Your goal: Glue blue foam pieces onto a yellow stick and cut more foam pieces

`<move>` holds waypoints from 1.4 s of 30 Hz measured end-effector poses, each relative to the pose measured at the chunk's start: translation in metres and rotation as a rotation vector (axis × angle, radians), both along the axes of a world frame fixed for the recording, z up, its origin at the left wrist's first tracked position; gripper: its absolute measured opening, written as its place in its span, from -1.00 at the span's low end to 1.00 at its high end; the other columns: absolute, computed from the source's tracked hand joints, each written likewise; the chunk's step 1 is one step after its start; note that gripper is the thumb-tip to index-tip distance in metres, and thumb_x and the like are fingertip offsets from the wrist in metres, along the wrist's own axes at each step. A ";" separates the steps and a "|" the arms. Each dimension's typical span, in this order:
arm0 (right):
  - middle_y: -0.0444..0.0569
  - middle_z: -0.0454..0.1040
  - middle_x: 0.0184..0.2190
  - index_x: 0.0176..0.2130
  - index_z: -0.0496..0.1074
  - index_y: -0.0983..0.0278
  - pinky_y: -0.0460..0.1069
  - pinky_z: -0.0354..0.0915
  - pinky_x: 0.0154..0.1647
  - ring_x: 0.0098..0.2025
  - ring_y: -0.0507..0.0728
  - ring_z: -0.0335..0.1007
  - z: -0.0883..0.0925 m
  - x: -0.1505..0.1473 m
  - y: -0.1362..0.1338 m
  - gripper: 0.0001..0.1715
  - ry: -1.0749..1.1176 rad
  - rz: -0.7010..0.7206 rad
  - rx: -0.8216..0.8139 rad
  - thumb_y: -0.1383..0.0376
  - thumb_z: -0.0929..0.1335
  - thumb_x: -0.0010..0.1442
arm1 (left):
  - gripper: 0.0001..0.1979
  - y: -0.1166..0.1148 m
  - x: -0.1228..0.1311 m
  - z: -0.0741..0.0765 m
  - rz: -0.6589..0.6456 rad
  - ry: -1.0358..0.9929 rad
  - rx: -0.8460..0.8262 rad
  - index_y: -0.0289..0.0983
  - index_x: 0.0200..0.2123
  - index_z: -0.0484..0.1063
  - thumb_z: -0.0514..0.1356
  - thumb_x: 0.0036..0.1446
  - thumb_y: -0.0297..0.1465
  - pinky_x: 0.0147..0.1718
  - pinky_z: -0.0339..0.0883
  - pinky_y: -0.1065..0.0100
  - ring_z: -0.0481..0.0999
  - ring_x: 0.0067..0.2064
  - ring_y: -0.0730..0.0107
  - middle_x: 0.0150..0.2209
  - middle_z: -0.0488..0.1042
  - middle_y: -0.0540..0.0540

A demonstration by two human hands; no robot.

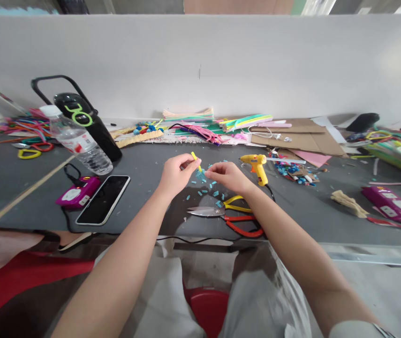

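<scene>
While both forearms reached in over the grey worktop (151,173), the left hand (177,176) pinched a short yellow strip (195,159) between thumb and forefinger, the fingers closed on it and its upper end poking out above them. The strip was held near the middle of the worktop, tilted, with a pale-blue tuft (200,174) just below its lower end; whether the two were joined could not be told. The right hand (229,177) came close from the other side, thumb and forefinger drawn nearly together at the edge of the tuft; whether those fingers had hold of a piece of it could not be made out.

Small blue snippets (215,193) lay scattered beneath and in front of the hands. Nearer the worktop's front edge lay a pair of scissors (205,212), blades pointing left, with one yellow and one red handle partly behind the right forearm. A yellow glue gun (255,164) lay just beyond the right hand, beside a heap of mostly blue scraps (291,170).

To the left were a phone (103,202), a purple power strip (79,193), a clear water bottle (85,145) and a black flask (96,126). Along the back, bundles of coloured stems (245,123) lay near flat cardboard (304,137).
</scene>
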State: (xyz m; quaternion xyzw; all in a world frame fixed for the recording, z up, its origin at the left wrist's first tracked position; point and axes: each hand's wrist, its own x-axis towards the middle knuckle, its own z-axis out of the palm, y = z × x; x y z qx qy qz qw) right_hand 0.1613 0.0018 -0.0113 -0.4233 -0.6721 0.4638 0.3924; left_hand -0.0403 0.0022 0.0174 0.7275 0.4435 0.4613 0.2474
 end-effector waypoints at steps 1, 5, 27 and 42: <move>-0.14 0.41 -0.51 -0.37 0.53 0.33 -0.04 0.12 -0.42 -0.47 0.00 0.18 0.000 0.000 0.000 -0.50 -0.007 0.000 0.007 -0.07 0.48 0.03 | -0.70 0.000 0.000 0.000 -0.002 0.003 0.000 -0.27 -0.44 0.53 0.24 0.19 -0.17 -0.45 0.20 0.38 0.34 -0.47 0.44 -0.50 0.49 -0.01; -0.13 0.40 -0.52 -0.38 0.52 0.33 -0.04 0.13 -0.42 -0.47 0.00 0.18 -0.001 0.001 0.001 -0.49 -0.030 -0.002 0.022 -0.08 0.47 0.04 | -0.70 0.000 0.000 0.000 -0.017 0.002 -0.010 -0.27 -0.44 0.54 0.24 0.19 -0.17 -0.46 0.19 0.38 0.34 -0.47 0.45 -0.50 0.48 -0.01; 0.00 0.56 -0.22 -0.17 0.55 0.27 0.00 0.42 -0.25 -0.26 0.11 0.48 0.009 -0.002 -0.005 -0.58 0.176 -0.030 -0.116 0.03 0.48 0.09 | -0.69 0.000 -0.002 0.005 0.013 -0.073 -0.046 -0.26 -0.41 0.59 0.26 0.16 -0.13 -0.51 0.22 0.39 0.35 -0.52 0.45 -0.53 0.47 -0.02; -0.04 0.57 -0.37 -0.22 0.56 0.29 0.02 0.42 -0.23 -0.35 0.08 0.46 0.009 -0.004 -0.007 -0.52 0.203 -0.037 -0.080 0.02 0.55 -0.03 | -0.70 0.002 -0.001 0.002 -0.011 -0.153 -0.088 -0.25 -0.38 0.62 0.30 0.12 -0.12 -0.51 0.26 0.39 0.36 -0.51 0.46 -0.51 0.50 -0.04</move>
